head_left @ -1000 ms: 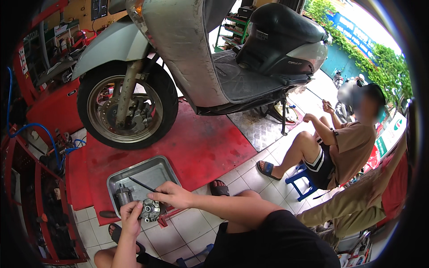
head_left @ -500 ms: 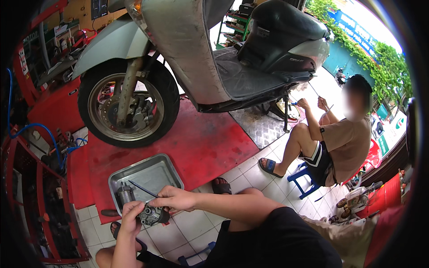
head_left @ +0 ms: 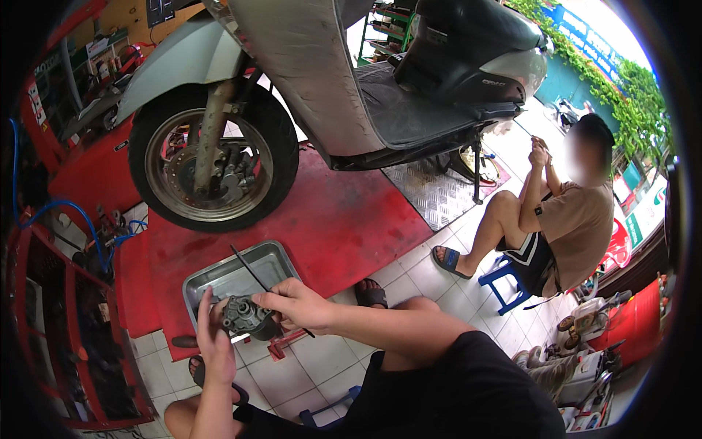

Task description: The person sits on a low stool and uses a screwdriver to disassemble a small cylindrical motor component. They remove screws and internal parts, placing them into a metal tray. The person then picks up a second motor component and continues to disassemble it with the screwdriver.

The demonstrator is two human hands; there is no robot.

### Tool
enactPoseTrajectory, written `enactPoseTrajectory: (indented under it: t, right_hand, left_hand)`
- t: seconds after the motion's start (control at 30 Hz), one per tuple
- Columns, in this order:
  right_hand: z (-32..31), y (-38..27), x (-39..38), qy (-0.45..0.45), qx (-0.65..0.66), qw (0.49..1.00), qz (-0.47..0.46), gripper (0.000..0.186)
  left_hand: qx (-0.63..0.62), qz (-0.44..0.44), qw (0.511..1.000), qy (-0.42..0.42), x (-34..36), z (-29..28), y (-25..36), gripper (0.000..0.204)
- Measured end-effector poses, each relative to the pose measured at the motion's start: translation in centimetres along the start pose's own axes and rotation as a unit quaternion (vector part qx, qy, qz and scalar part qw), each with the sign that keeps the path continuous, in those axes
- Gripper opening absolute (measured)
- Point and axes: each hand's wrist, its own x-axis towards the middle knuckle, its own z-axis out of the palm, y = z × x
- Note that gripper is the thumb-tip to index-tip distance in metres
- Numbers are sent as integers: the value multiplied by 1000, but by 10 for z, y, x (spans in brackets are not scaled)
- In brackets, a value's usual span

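My left hand (head_left: pixel 216 342) holds a grey metal part (head_left: pixel 247 316), shaped like a carburetor, over the near edge of a metal tray (head_left: pixel 191 284). Its fingers point up along the part's left side, and some are hidden behind it. In my right hand (head_left: pixel 298 304) is a thin dark rod (head_left: pixel 248 266), gripped near its middle. The rod slants from above the tray down past my fingers to the lower right. My right fingertips are close against the part's upper right side; whether they touch it I cannot tell.
A grey scooter (head_left: pixel 311 80) stands on a red lift platform (head_left: pixel 351 212) ahead. At the right a co-worker (head_left: pixel 574 219) sits on a blue stool (head_left: pixel 504 285). A red shelf (head_left: pixel 62 322) and a blue hose (head_left: pixel 66 203) are at the left.
The metal part has turned and come up a little. My left fingers have straightened. The rod has shifted and now slants more steeply. The co-worker's hands have risen closer together.
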Motion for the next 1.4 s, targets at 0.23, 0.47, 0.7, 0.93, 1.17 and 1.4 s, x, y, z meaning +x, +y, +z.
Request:
enactPoseTrajectory:
  t: [0.23, 0.47, 0.7, 0.93, 1.17, 1.4]
  right_hand:
    - [10, 11, 1, 42, 97, 993, 47, 37]
    - [15, 15, 4, 56, -12, 997, 54, 44]
    - [12, 25, 7, 56, -57, 996, 29, 45]
    - [24, 29, 2, 71, -59, 996, -8, 42]
    - [24, 40, 17, 84, -45, 995, 2, 38]
    - [9, 32, 19, 66, 2, 997, 40, 39]
  left_hand:
    - [82, 25, 996, -26, -10, 11, -1, 101]
    - [120, -24, 992, -26, -3, -6, -11, 88]
    - [-88, -49, 995, 11, -8, 10, -20, 111]
    - [-96, -53, 992, 68, -15, 4, -43, 51]
    - [-61, -64, 994, 70, -10, -2, -41, 45]
    - [-94, -71, 993, 15, -13, 2, -42, 62]
